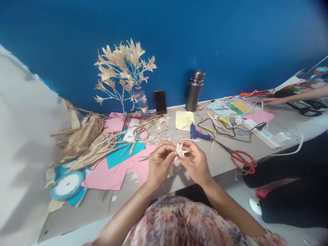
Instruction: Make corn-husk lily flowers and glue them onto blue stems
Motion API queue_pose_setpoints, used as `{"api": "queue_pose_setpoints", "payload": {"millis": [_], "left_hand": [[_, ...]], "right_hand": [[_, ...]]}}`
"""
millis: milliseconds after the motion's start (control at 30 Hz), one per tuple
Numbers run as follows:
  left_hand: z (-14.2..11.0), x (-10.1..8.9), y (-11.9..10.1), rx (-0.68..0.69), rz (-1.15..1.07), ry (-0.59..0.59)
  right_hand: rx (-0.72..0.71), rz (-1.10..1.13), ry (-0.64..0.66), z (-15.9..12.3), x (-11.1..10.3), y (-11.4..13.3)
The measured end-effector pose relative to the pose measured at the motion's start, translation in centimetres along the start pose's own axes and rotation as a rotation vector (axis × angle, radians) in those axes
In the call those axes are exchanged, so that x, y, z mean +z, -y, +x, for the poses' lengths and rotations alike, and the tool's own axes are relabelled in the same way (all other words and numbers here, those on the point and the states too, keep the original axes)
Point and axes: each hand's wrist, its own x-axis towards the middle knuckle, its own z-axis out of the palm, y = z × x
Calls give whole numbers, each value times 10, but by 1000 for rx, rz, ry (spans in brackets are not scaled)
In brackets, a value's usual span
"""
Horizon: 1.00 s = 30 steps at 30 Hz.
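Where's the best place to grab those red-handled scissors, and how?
Probably by the red handle loops, with the right hand coming from the near side once free of the pale flower: the loops lie by the front edge of the table, while the dark blades point away, toward the blue glue gun.

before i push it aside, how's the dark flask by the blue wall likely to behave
The flask would probably tip if pushed near its cap, as it stands tall on a narrow base. If it fell, its round body could well roll. The shiny, metal-looking surface suggests it is stiff and perhaps slippery; how full it is can't be seen.
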Motion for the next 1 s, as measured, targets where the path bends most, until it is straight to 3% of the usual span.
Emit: {"api": "queue_pose_setpoints", "payload": {"millis": [267, 400, 500, 733, 867, 1000], "left_hand": [[5, -8, 16, -263, -226, -10], [9, -11, 17, -362, -306, -60], [13, -1, 15, -370, -328, -6], [18, 33, 7, -379, -297, 92], [21, 40, 5, -496, -258, 62], [21, 38, 9, -520, -235, 64]], "right_hand": [[-87, -339, -42, -3, -22, -13], [-6, -360, -14, -14, -37, -26], [11, -329, -29, -17, -39, -23], [-221, -416, -69, -9, -48, 8], [-241, -421, -127, -10, -54, 12], [-260, -362, -224, -11, -50, 7]]}}
